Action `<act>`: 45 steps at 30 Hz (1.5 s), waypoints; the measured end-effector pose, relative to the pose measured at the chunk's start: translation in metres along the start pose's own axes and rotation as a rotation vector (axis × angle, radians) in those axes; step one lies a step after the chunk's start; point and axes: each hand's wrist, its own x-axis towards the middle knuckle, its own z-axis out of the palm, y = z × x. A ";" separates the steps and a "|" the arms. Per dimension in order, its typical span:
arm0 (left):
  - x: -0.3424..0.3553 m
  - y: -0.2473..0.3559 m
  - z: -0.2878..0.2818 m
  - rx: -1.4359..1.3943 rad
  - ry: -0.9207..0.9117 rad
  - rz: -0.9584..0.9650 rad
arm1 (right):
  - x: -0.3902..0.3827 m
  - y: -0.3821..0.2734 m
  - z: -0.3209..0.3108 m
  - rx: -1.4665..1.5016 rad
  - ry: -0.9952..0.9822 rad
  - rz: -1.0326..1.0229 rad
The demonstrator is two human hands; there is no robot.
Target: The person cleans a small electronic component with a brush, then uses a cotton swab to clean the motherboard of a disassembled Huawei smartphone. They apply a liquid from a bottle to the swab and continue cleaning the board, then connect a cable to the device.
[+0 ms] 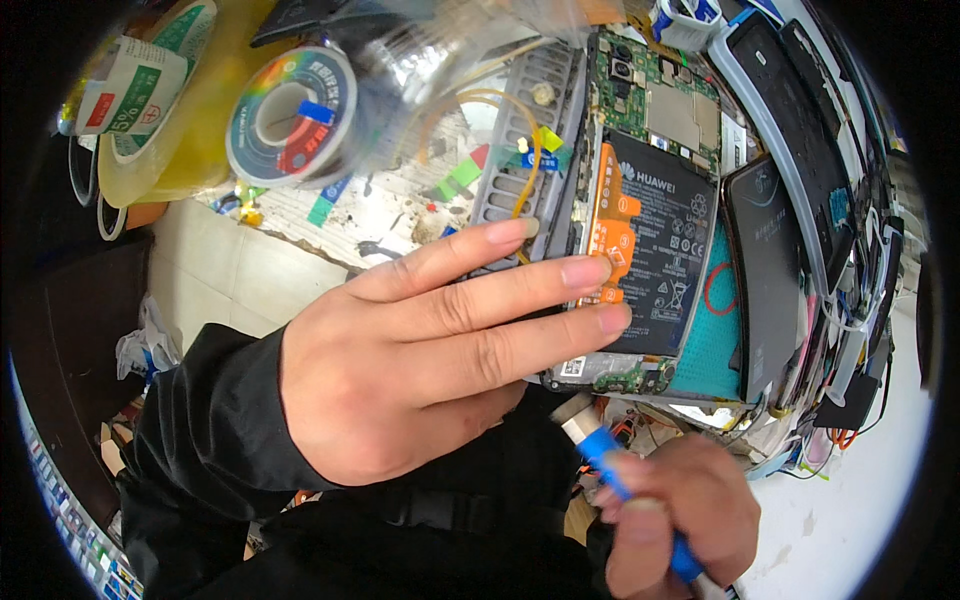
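Note:
An opened smartphone (680, 110) lies with its green circuit board at the far end and a black battery (655, 255) below it. An orange pull tab (615, 240) runs along the battery's left side. My left hand (400, 350) lies flat, fingers stretched out, its fingertips resting on the phone's left edge and the orange tab. Closed around the blue handle of a small brush (597, 445) is my right hand (690, 515), slightly smeared by motion. The brush's bristles point toward the phone's near end, and contact cannot be made out.
A slotted grey tray (508, 180) sits left of the phone. Further left stand a spool (290, 120) and a yellow container (165, 165). On the right are a dark phone panel (765, 270), a teal mat (712, 345) and stacked phone parts with cables.

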 end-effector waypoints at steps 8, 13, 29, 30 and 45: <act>0.001 -0.003 -0.003 -0.016 -0.020 0.000 | -0.004 0.007 -0.006 0.151 0.014 -0.008; 0.003 -0.003 -0.002 -0.010 0.007 0.014 | -0.005 0.012 0.000 0.176 -0.102 0.018; 0.001 -0.002 -0.001 0.042 -0.036 -0.013 | -0.014 0.015 0.007 0.013 0.096 -0.033; 0.001 -0.001 -0.001 0.046 -0.037 -0.014 | -0.014 0.015 0.008 0.050 0.032 -0.064; 0.000 -0.002 -0.001 0.038 -0.059 0.085 | -0.039 0.015 0.013 -0.276 -0.051 -0.141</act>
